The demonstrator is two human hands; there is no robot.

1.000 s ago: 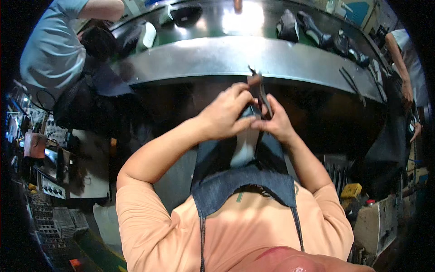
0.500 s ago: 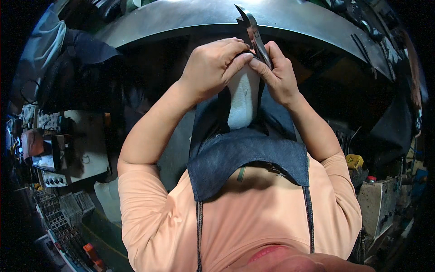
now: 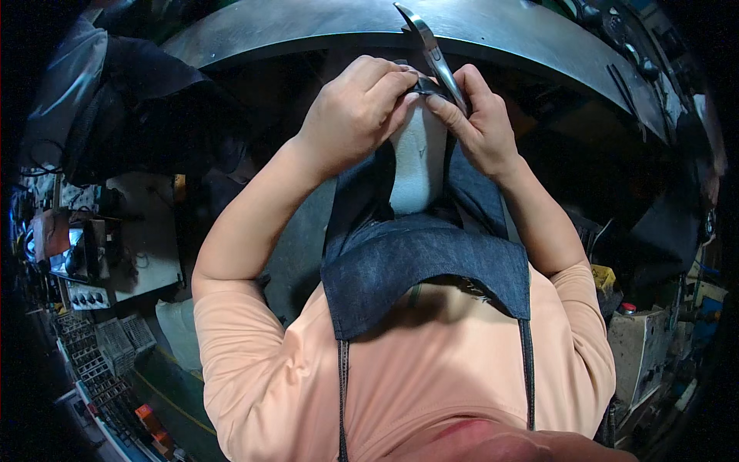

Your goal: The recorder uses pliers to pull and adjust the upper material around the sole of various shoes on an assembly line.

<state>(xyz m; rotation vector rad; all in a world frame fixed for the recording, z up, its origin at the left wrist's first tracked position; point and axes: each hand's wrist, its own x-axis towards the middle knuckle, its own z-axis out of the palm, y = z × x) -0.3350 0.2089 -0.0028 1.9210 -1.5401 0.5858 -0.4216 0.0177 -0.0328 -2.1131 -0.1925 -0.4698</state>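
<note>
Shiny metal tool [image 3: 435,58] leans up from the right hand [image 3: 483,127], whose fingers are wrapped around its lower end, above the person's lap. The left hand's [image 3: 350,112] fingers are close together, pinching a dark strip [image 3: 425,87] at the far end of a long white piece [image 3: 418,158] between the person's legs.

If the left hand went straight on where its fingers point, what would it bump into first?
Probably the metal pincers in the right hand, just past the dark material that the left hand is touching. Depth is hard to judge from this one view.
</note>
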